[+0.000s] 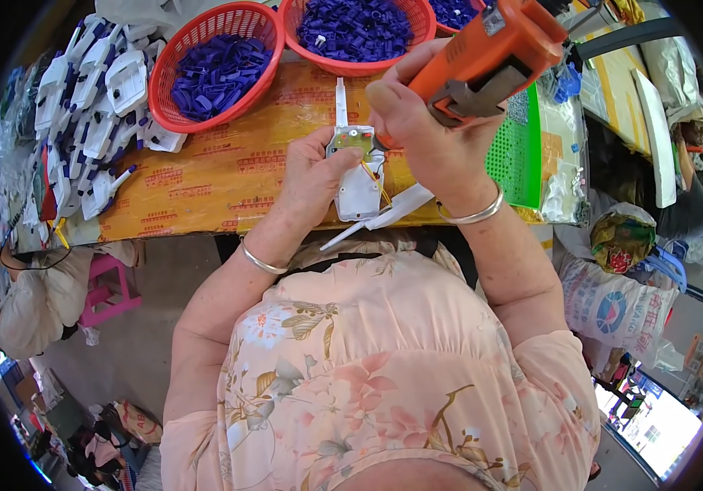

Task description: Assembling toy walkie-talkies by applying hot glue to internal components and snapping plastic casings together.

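Observation:
A white plastic housing [357, 201], with a small greenish circuit board and yellow wires at its far end, lies on the table in front of me. My left hand [309, 182] grips its left side, thumb pressed on the board area. My right hand [449, 147] is wrapped round an orange power screwdriver [482, 61], its nose pointing down at the housing's right upper side; my fingers hide the exact tip contact. A long white plastic piece [400, 206] lies slanted beside the housing, reaching over the table's front edge.
Red baskets hold purple plastic parts: one at the back left [163, 82], another at the back middle [351, 69]. A green perforated tray [535, 155] stands right. Several white-and-purple units [93, 98] are heaped left. A pink stool [110, 290] and another person [36, 303] are at lower left.

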The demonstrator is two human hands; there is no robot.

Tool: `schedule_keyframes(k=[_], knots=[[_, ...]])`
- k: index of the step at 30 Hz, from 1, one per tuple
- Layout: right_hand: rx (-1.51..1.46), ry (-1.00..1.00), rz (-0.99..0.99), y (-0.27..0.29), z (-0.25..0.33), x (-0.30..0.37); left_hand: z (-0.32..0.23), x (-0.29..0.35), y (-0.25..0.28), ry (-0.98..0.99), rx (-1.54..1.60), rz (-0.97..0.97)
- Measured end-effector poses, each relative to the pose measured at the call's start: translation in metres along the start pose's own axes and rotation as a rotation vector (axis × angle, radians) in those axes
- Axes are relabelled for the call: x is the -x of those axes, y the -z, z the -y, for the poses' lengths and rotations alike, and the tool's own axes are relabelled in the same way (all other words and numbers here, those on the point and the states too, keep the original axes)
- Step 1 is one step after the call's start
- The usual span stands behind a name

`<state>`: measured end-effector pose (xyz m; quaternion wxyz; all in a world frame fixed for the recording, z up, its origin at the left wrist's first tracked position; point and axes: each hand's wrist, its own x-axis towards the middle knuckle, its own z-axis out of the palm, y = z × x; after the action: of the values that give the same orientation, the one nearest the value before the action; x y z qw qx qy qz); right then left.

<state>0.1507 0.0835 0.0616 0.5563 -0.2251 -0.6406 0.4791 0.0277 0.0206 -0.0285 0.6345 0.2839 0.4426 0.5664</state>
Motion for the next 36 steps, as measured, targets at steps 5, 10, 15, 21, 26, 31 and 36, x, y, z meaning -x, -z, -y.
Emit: schedule_keyframes(k=[5,10,15,21,26,31,36], knots=[[0.016,0.017,0.039,0.001,-0.001,0.003,0.000,0.001,0.001,-0.014,-0.003,0.013],[0.054,0.044,0.103,0.005,-0.004,0.005,-0.003,0.002,0.001,0.002,0.002,0.035],[-0.036,0.006,0.063,0.016,0.003,0.002,-0.004,0.001,0.002,0.034,0.029,0.060],[0.314,0.278,-0.225,0.051,0.027,0.006,-0.015,0.000,0.006,0.195,0.175,0.074],[0.708,0.062,0.414,0.062,0.037,0.054,-0.020,0.003,0.009,0.184,0.254,0.150],[0.919,0.160,0.550,0.051,0.017,0.073,-0.022,0.005,0.009,0.160,0.241,0.182],[0.932,0.151,0.537,0.044,0.016,0.079,-0.024,0.010,0.012,0.142,0.226,0.145]])
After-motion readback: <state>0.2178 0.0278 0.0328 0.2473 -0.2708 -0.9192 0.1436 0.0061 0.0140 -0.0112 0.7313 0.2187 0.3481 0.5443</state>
